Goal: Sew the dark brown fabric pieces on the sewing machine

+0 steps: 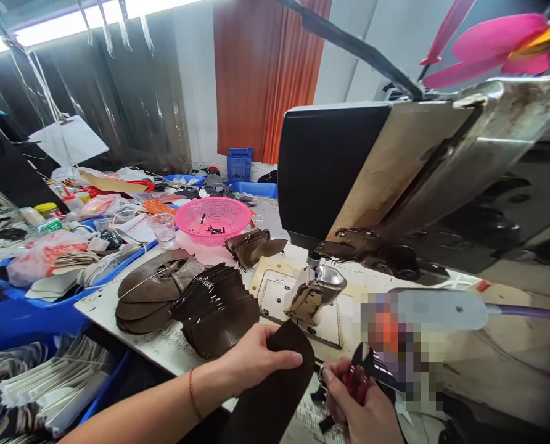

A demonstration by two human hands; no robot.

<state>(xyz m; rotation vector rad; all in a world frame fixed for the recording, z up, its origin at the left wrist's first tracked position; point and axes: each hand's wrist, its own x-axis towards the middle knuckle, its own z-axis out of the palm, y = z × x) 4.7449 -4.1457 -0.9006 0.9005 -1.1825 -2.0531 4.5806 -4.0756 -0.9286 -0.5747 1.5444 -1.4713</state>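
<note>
By sewing machine (335, 176) | left hand (256, 361): brown piece (279, 398) | right hand (365, 407): red tool (359, 385)

From my end, I see the sewing machine (335, 166) on the right of the surface (159, 351), a stack of pieces (222, 305) to its left, a second pile (150, 283) left of that. Behind both sits the basket (214, 206), the cup (164, 229) to its left. Nearest me, the left hand (259, 361) holds a panel (279, 388), left of the right hand (365, 407) with scissors (359, 383).

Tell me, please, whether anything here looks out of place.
Slightly: dark scraps lie loose on the table beside the right hand, which looks untidy because similar bits sit inside the pink basket.
</note>
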